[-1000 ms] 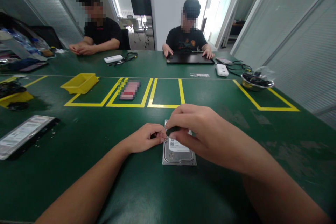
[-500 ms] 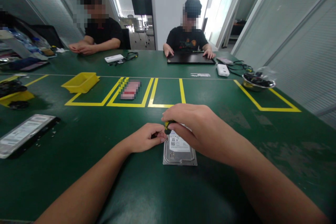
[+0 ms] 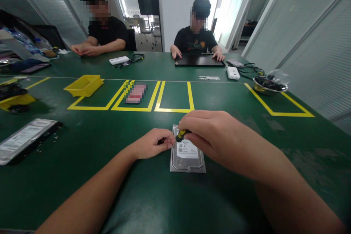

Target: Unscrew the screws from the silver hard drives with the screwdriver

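Observation:
A silver hard drive (image 3: 188,162) with a white label lies flat on the green table in front of me. My right hand (image 3: 210,131) is closed round a screwdriver (image 3: 181,135) with a yellow and black handle, which leans over the drive's upper left part. The handle's lower end points down to the left, close to my left fingertips. At the drive's left edge is my left hand (image 3: 157,143), its thumb and fingers pinched together; whatever they hold is hidden. My right hand covers the drive's upper right corner.
Another hard drive (image 3: 26,140) lies at the left with small screws (image 3: 40,150) beside it. Farther back are a yellow bin (image 3: 85,86), a pink blurred object (image 3: 136,93) and a metal bowl (image 3: 270,85) of dark parts. Two people sit opposite; one touches a black panel (image 3: 199,60).
My right hand has moved slightly to the right, and the screwdriver now tilts more, its handle leaning right. My left hand stays at the drive's edge.

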`<control>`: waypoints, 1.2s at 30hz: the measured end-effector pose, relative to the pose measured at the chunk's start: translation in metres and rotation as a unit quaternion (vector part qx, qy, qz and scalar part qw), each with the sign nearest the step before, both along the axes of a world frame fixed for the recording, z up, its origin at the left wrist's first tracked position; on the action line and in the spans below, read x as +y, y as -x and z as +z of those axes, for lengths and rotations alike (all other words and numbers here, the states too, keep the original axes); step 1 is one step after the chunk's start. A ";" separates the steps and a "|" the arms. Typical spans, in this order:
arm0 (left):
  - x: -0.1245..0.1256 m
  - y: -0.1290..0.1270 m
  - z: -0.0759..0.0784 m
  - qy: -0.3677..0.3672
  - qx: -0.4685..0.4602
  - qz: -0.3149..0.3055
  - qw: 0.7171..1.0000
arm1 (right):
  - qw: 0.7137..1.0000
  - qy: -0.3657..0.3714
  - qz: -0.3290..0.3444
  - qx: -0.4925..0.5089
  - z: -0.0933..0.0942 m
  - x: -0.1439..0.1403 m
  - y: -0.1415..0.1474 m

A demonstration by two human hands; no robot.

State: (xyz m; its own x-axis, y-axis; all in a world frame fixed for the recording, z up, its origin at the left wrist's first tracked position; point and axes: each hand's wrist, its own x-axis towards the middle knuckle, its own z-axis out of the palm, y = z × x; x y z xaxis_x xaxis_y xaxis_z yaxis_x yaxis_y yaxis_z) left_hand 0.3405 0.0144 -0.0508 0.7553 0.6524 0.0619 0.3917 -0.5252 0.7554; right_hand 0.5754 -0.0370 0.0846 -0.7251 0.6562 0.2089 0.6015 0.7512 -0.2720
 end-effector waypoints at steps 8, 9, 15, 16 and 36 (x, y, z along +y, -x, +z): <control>0.000 0.000 -0.002 0.010 -0.010 0.003 1.000 | 0.999 -0.024 -0.030 -0.037 -0.004 -0.020 -0.002; 0.000 0.000 -0.002 0.011 -0.012 0.003 1.000 | 0.998 -0.035 -0.034 -0.043 -0.006 -0.021 -0.003; 0.000 0.001 -0.002 0.020 -0.010 -0.003 1.000 | 0.990 -0.108 -0.072 -0.061 -0.014 -0.025 -0.003; 0.000 0.001 -0.002 0.022 -0.008 -0.003 1.000 | 0.989 -0.111 -0.074 -0.063 -0.013 -0.026 -0.002; -0.001 0.001 -0.004 0.018 0.008 0.027 0.999 | 0.999 -0.009 0.011 0.048 -0.004 -0.015 0.006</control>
State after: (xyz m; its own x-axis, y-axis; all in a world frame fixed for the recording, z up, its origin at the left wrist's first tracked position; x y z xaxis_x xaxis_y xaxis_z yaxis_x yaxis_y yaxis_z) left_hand 0.3397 0.0139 -0.0552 0.7195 0.6940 0.0260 0.4303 -0.4749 0.7677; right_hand 0.5691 -0.0522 0.0804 -0.7149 0.6359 0.2906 0.5566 0.7692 -0.3138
